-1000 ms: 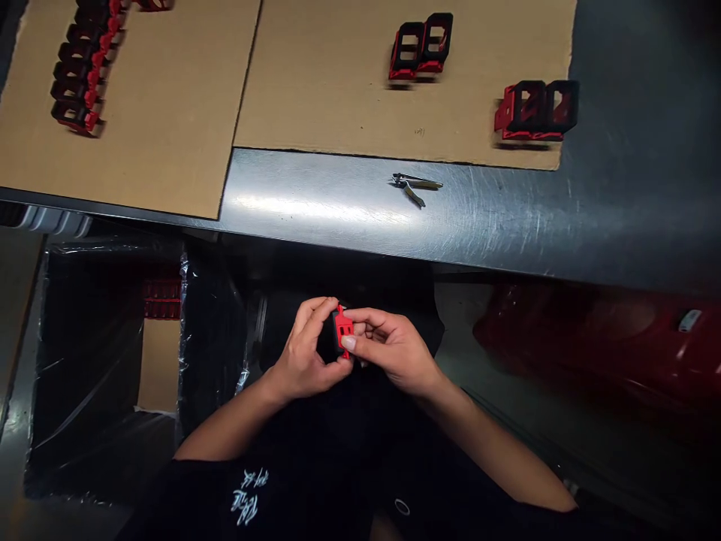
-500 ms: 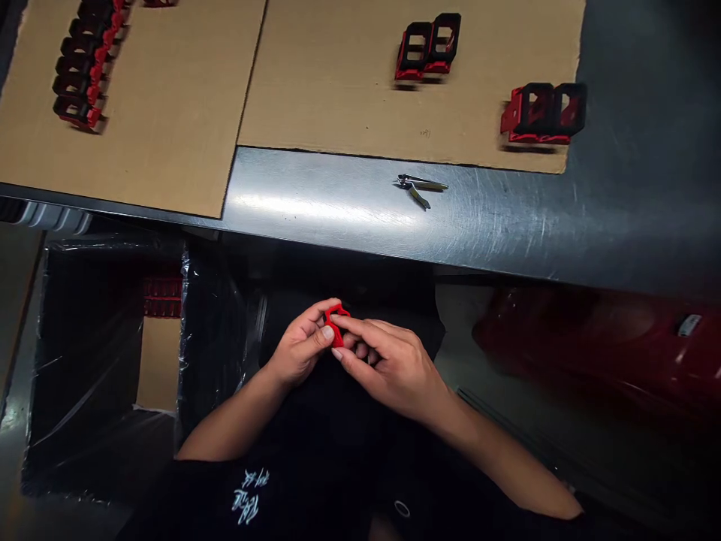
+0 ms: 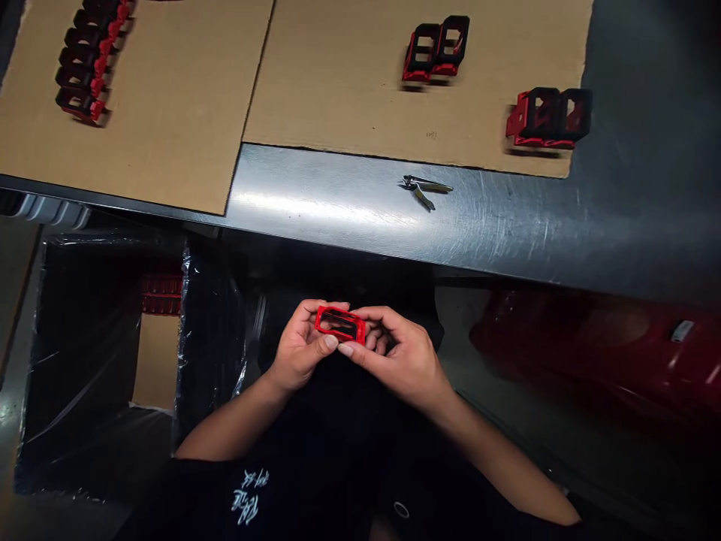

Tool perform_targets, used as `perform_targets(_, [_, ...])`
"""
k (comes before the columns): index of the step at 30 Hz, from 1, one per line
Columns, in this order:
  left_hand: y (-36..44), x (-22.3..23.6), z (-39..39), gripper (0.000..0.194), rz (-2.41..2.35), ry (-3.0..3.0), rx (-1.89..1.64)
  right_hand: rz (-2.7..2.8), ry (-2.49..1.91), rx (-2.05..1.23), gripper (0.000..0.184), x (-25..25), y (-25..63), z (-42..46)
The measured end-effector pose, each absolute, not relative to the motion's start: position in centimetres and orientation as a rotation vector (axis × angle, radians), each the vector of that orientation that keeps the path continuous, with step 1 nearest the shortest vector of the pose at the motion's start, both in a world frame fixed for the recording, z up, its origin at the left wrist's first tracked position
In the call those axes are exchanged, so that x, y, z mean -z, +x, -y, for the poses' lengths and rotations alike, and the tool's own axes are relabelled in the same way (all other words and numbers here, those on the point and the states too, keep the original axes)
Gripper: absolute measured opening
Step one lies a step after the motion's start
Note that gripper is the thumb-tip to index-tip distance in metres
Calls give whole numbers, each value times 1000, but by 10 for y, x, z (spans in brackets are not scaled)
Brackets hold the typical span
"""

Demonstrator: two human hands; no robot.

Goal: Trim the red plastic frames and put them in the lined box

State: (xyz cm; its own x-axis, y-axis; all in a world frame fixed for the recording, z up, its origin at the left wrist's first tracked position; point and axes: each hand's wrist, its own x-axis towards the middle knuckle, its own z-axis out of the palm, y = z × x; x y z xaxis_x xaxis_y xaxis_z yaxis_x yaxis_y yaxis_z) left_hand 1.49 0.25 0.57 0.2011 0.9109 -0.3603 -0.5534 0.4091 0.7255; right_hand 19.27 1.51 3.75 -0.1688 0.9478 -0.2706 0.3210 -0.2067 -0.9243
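Note:
Between my two hands, in front of my body, is a small red and black plastic frame (image 3: pixel 359 328) with a long opening through it. My left hand (image 3: pixel 301 342) is closed on its left end, thumb at the lower edge. On the other end, my right hand (image 3: pixel 397 347) pinches the frame between thumb and fingers, the thumb tip close to the left one. Some fingertips are hidden behind the part. Nail clippers (image 3: pixel 425 185) with the lever swung out lie on the metal table (image 3: pixel 315 195) beyond my hands.
Cardboard sheets (image 3: pixel 338 98) cover much of the table. On them stand a row of similar frames (image 3: pixel 82 68), a pair of frames (image 3: pixel 433 51) and another pair (image 3: pixel 549 119). A plastic-lined box (image 3: pixel 183 361) holding red parts (image 3: pixel 161 293) stands lower left. A red bin-like object (image 3: pixel 591 346) is at right.
The frame has been turned over in my hands: its slotted red side showed before, and now its long opening faces up. My view has shifted slightly.

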Motion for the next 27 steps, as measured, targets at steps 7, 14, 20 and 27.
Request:
perform_targets(7, [7, -14, -5, 51, -829, 368, -956, 1592, -1435, -1391, 24, -50, 212, -27])
perform_targets(14, [7, -16, -7, 46, -660, 275, -891, 1688, -1779, -74, 60, -54, 248, -98])
perform_targets(20, [8, -19, -6, 38, -530, 275, -947, 1777, -2044, -79, 47, -48, 248, -133])
perform_targets(27, [6, -17, -7, 48, -470, 306, -902, 1706, -2054, -136, 48, -52, 248, -144])
